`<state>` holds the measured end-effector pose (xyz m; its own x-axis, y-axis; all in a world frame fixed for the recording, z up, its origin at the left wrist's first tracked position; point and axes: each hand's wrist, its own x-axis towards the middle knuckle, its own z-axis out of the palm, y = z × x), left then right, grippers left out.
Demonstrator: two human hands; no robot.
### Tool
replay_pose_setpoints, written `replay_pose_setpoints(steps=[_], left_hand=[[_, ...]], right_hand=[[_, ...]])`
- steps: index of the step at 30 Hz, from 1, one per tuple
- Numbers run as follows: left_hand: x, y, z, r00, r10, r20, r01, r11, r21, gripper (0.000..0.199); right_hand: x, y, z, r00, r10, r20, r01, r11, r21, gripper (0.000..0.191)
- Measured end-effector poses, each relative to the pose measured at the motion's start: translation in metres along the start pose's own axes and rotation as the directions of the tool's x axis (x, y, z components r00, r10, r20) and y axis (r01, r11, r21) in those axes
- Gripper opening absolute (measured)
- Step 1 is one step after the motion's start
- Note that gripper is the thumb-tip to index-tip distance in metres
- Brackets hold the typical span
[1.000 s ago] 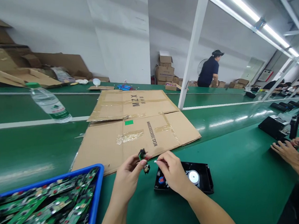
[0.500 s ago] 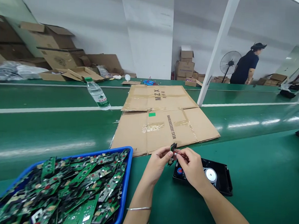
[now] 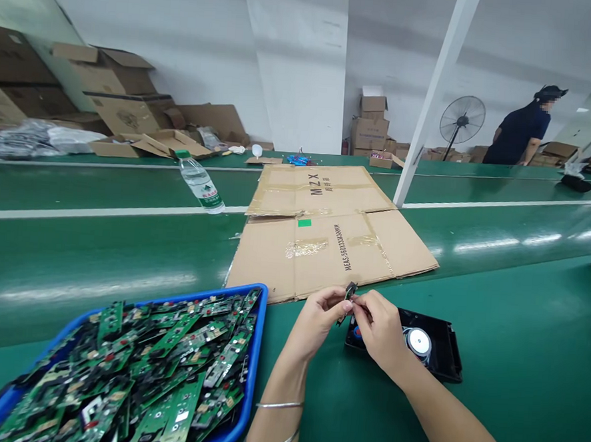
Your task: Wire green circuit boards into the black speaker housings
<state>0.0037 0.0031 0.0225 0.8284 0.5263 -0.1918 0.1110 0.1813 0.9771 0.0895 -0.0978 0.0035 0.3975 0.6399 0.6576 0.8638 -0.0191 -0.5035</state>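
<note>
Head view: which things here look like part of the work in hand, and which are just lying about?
Likely in use:
- small circuit board, held in the left hand, right hand close against it
- open black case with round white part
- blue bin of circuit boards

Apparently lying about:
- water bottle
- flattened cardboard
- background boxes

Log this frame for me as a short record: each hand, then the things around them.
Left hand: holding a small circuit board upright
Right hand: fingertips at the board; whatever they pinch is hidden
Beyond right hand: open black housing, white round part inside
Left of hands: blue tray heaped with circuit boards
Ahead: flattened cardboard
Background: person near fan
</note>
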Motion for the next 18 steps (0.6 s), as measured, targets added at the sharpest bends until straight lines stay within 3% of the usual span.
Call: replay_pose_setpoints(steps=[3,6,10,12,14,16,17,18], left_hand=[[-0.001,0.000,0.000,0.999,-0.024,0.037,0.023,1.000,0.013,0.057],[-0.005,0.000,0.000,0.987,-0.085,0.136,0.069,0.991,0.117,0.054],[-0.014,0.007,-0.002,0.985,-0.146,0.095,0.097,0.913,0.395,0.056],[-0.019,0.013,-0.001,0.969,-0.208,0.134,0.126,0.880,0.458,0.061],[-0.022,0.016,0.004,0.928,-0.269,0.259,0.140,0.894,0.426,0.061],[-0.023,0.014,0.015,0.870,-0.301,0.392,0.147,0.915,0.376,0.056],[-0.023,0.011,0.021,0.849,-0.306,0.431,0.140,0.917,0.375,0.053],[-0.022,0.007,0.028,0.842,-0.303,0.446,0.119,0.911,0.395,0.051]], right_hand=[[0.007,0.002,-0.011,0.980,0.126,0.153,-0.138,0.988,0.071,0.020],[0.015,0.010,-0.042,0.894,0.210,0.395,-0.239,0.971,0.025,0.025],[0.008,0.028,-0.091,0.883,0.327,0.338,-0.302,0.945,-0.126,0.029],[-0.009,0.037,-0.110,0.792,0.418,0.444,-0.347,0.908,-0.236,0.029],[-0.031,0.042,-0.122,0.639,0.496,0.588,-0.353,0.868,-0.349,0.022],[-0.054,0.044,-0.128,0.492,0.554,0.672,-0.373,0.831,-0.412,0.037],[-0.064,0.044,-0.128,0.484,0.565,0.668,-0.385,0.823,-0.417,0.046],[-0.072,0.043,-0.127,0.510,0.571,0.643,-0.396,0.820,-0.414,0.051]])
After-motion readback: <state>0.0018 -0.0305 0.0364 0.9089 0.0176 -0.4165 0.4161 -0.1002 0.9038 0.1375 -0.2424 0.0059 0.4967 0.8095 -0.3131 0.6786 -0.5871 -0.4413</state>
